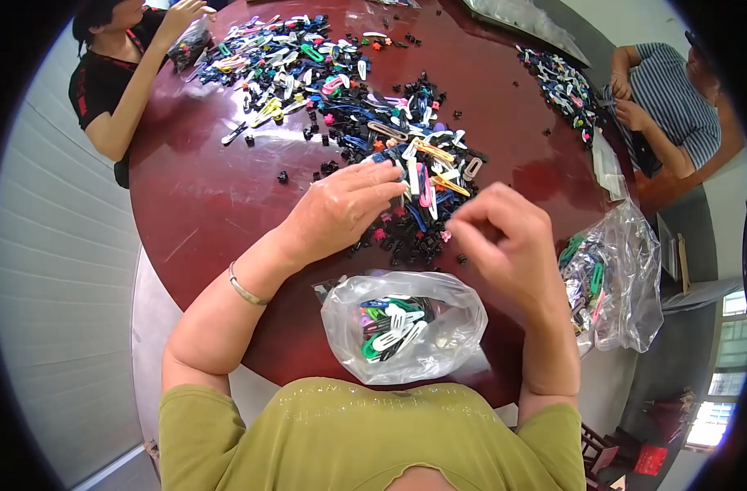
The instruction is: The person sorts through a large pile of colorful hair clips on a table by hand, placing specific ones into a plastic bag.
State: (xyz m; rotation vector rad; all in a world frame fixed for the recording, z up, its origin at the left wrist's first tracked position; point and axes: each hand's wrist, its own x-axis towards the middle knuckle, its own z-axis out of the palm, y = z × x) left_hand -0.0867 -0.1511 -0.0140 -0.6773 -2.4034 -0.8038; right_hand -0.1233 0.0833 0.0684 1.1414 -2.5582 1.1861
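A heap of mixed hair clips (418, 176) lies on the dark red table in front of me, with snap clips in white, yellow, pink and blue among small black claw clips (402, 245). My left hand (349, 203) rests at the heap's left side, fingers stretched out over the clips. On the right, my right hand (508, 245) is closed in a pinch, with a small pink claw clip (445, 236) at its fingertips. Between my forearms, an open clear plastic bag (349, 356) holds white, green, black and blue snap clips (394, 327).
A larger spread of clips (267, 61) covers the far left of the round table (202, 204). Another pile (558, 82) lies at the right, near a person in stripes (676, 90). A second person (116, 74) sits at left. A filled clear bag (627, 278) stands to my right.
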